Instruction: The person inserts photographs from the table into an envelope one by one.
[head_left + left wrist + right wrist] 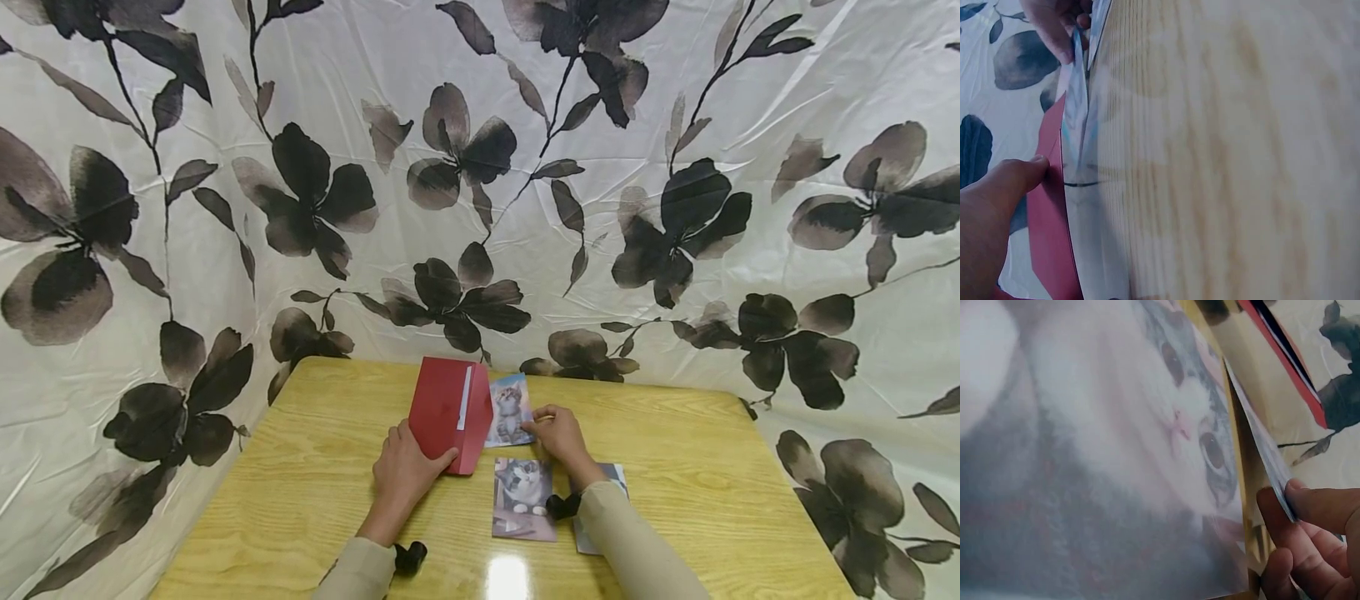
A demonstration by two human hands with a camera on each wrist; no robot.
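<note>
Kitten photo (509, 408) between both hands

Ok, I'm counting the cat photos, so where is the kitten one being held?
In the head view the kitten photo sits mid-table, pinched by the right hand, its left edge tucked into the red envelope under the left hand.

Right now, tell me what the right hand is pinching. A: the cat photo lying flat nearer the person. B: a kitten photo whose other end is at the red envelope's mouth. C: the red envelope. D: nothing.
B: the right hand pinches the edge of the kitten photo, whose other end meets the red envelope, which the left hand steadies.
</note>
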